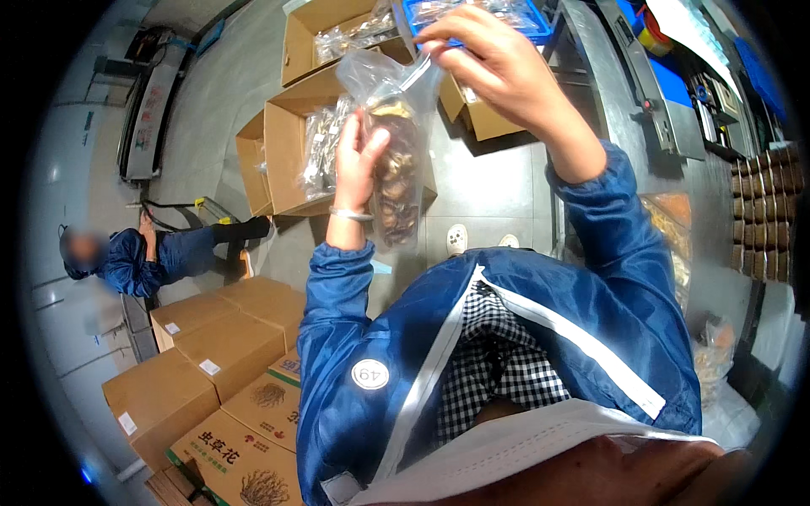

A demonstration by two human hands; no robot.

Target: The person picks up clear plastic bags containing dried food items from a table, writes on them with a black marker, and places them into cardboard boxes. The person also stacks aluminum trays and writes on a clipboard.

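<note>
I hold a clear plastic bag filled with brown dried pieces up in front of me. My left hand grips the bag's left side, fingers against the plastic, a thin bracelet on the wrist. My right hand pinches the bag's top edge from above. Both my arms wear blue jacket sleeves.
Open cardboard boxes with more filled bags stand on the floor below the bag. A blue crate sits at the top. Closed cartons are stacked lower left. Another person in blue sits at the left. A metal machine runs along the right.
</note>
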